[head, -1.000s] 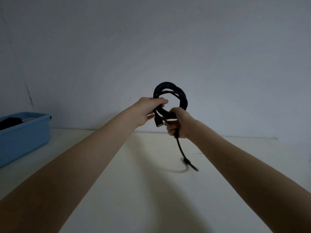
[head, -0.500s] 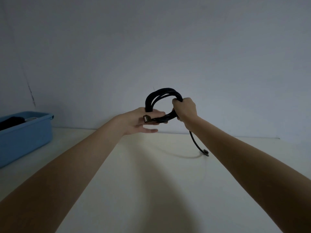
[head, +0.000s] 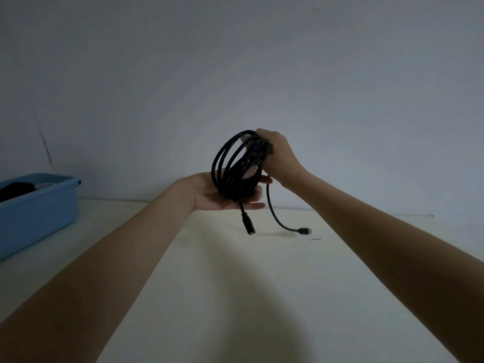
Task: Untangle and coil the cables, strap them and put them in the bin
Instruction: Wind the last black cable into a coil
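Note:
A black cable [head: 230, 163] is wound into several loose loops and held in the air above the table. My right hand [head: 279, 155] is shut on the top of the coil. My left hand [head: 217, 195] lies palm up under the coil's bottom, fingers spread, with the loops resting on it. Two free ends hang down: one plug [head: 248, 227] below my left fingers, the other plug [head: 305, 230] curving out to the right just above the table. The blue bin [head: 52, 205] stands at the far left.
The pale table [head: 235, 284] runs to a grey wall behind. Dark items and something light lie inside the bin. A small dark strip [head: 314, 239] lies on the table right of the hanging plug.
The coil has turned from a flat ring to upright spread loops. My right hand rose to its top, my left hand opened palm up beneath it, and both plug ends now hang free.

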`<state>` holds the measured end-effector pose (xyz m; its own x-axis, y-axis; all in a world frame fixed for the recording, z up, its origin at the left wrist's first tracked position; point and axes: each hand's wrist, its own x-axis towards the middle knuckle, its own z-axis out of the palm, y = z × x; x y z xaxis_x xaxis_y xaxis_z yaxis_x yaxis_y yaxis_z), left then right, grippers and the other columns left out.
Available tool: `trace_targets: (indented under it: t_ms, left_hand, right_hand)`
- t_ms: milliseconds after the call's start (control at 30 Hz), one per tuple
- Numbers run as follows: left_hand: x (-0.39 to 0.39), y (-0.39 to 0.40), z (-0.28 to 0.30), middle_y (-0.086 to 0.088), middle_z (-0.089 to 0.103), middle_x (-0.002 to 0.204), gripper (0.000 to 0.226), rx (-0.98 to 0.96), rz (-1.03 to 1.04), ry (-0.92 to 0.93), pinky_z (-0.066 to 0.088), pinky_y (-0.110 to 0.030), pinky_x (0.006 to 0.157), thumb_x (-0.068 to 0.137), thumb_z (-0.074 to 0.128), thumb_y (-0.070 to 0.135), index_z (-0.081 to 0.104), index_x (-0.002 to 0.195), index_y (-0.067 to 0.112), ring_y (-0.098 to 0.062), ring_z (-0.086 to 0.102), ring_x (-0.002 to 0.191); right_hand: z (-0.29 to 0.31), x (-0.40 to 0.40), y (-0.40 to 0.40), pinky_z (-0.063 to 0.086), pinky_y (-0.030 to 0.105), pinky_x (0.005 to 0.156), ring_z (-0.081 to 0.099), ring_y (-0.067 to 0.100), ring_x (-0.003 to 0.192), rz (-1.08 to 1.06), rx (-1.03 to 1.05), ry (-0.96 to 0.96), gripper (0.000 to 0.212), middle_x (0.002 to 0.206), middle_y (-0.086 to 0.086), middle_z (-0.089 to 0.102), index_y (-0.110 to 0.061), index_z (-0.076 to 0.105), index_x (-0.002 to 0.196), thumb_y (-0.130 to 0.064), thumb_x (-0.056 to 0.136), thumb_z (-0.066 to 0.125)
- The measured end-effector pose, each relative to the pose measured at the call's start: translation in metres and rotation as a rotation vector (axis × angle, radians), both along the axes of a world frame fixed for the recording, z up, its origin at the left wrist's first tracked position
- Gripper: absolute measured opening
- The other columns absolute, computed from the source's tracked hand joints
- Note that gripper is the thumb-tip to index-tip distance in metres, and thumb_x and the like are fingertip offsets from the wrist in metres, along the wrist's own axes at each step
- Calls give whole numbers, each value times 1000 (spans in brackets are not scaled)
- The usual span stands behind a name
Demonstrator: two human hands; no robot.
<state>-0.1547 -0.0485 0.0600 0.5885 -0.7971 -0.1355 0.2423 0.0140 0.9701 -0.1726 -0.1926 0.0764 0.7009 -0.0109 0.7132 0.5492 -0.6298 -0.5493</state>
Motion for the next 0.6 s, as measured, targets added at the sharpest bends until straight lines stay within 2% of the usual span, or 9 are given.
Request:
trace_targets:
  t_ms: [67,100,167,233,300,367,433,500,600]
  left_hand:
    - [7,-5,1,3,45,53,20,61,69,-74,49,-19,47,94,44,6,61,85,4,-6,46,42]
    - [12,-6,0,4,41,50,23,106,113,-133,40,-16,40,96,41,7,58,80,6,-6,41,41]
    - [19,-7,1,1,45,54,27,247,233,-389,34,-17,45,97,43,10,57,73,8,-11,42,50]
    - [21,-2,6,-1,52,63,26,444,369,-788,34,-22,54,95,51,17,58,72,7,-14,47,60]
    - [25,7,12,1,50,64,22,619,496,-1156,34,-25,54,93,56,22,54,74,11,-18,50,63]
    - [29,19,15,0,48,68,17,781,603,-1417,33,-30,58,95,54,23,54,85,10,-24,50,70]
    - [32,26,13,-4,49,73,17,816,703,-1513,33,-30,62,96,50,24,54,93,8,-28,51,72]
    - [32,26,11,-6,50,72,19,750,800,-1535,33,-31,61,97,48,24,52,94,6,-30,50,70]
    - [28,15,12,-9,50,73,19,688,852,-1593,34,-33,60,98,45,23,50,95,4,-30,49,68]
  right_hand:
    - [-2,-3,-4,38,18,64,51,13,67,21,-152,-61,24,71,0,53,-16,58,69,0,87,55]
    - [-3,-4,-6,40,21,68,54,16,72,27,-238,-73,14,77,5,55,-10,66,80,-1,86,57]
    - [-4,-4,-13,43,27,73,56,21,78,-9,-369,3,17,86,11,58,-4,67,97,0,83,61]
    - [-5,-6,-20,44,29,64,57,19,69,-13,-399,208,30,84,5,58,-6,60,107,6,80,58]
    - [-7,-13,-27,45,23,53,56,15,55,92,-214,456,37,86,0,58,-8,51,116,8,84,57]
    - [-9,-17,-33,45,21,50,55,14,52,202,144,566,34,94,9,64,-3,49,119,8,88,55]
    - [-8,-17,-36,43,20,51,52,14,55,246,376,571,24,98,18,67,4,55,114,3,90,53]
    - [-10,-18,-31,41,19,50,50,12,58,297,471,624,23,99,17,67,3,60,109,-13,93,55]
    - [-17,-19,-18,31,19,51,48,9,60,293,402,721,36,96,2,64,-10,63,104,-42,89,58]
